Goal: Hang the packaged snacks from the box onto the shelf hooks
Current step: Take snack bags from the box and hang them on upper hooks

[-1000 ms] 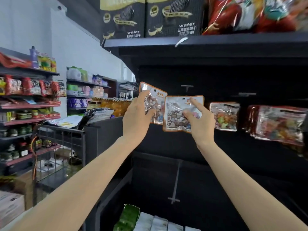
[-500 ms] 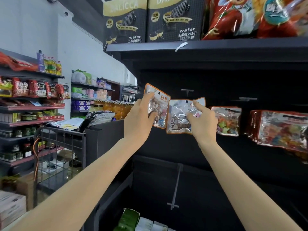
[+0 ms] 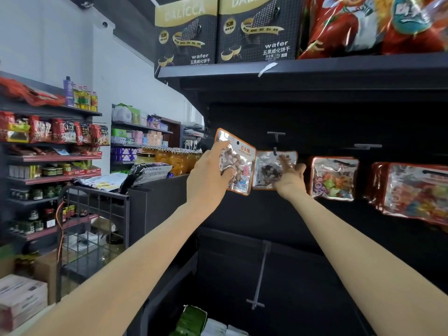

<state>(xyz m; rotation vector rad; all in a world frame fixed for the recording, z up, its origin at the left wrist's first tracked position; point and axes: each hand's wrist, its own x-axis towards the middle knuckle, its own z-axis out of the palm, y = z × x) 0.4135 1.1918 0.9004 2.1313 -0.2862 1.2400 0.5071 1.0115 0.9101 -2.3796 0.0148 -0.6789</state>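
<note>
Orange-edged packet on hook: a clear candy packet is now hanging from the black shelf hook in the dark bay; half a second ago it was being tilted and worked at the hook, a second ago it was being held flat short of it.
Right hand: the right hand is spreading its fingers over the front of that packet, no longer pinching it as in the earlier frames; the grip is looking released, fingers straight.
Left hand: the left hand is gripping a second orange-edged packet, thumb across the front, holding it tilted just left of the hung one, its punched hole at the top not yet on any hook.
Neighbours: more hung packets are sitting to the right on the same row, and a bare hook is standing above them.
Box: not identifiable in view.
Meaning for the task: one packet is apparently seated, so the right hand is likely freeing up; the left-hand packet is probably next, needing its hole lined up with a hook tip.
Risk: the hung packet may be slipping off if only shallowly threaded.
</note>
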